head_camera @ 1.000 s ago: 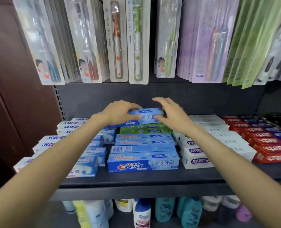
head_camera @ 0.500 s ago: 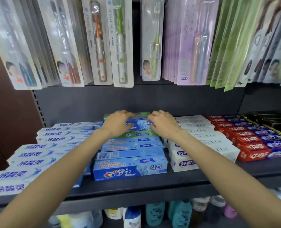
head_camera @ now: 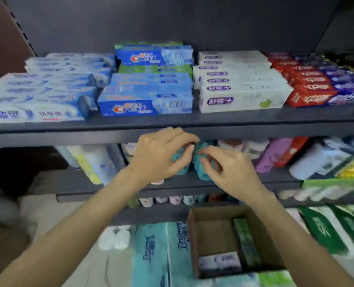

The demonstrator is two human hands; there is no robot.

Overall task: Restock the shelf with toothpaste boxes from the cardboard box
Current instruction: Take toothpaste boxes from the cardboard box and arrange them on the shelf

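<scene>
Toothpaste boxes [head_camera: 245, 243] lie in cardboard box [head_camera: 194, 241]; each hand [head_camera: 161, 156] loosely curled, empty.

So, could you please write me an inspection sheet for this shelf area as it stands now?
Surface: dark shelf, toothpaste rows stacked across it.
Job's things: blue Crest box tops the middle stack; cardboard box below holds a green box and a pale box.
Clutter: teal bottles on the lower shelf; tissue packs beside the cardboard box.
Grippers: left hand and right hand empty, fingers loosely curled, in front of the lower shelf.
Cables: nothing seen.
Surroundings: brown wall panel at left.
</scene>
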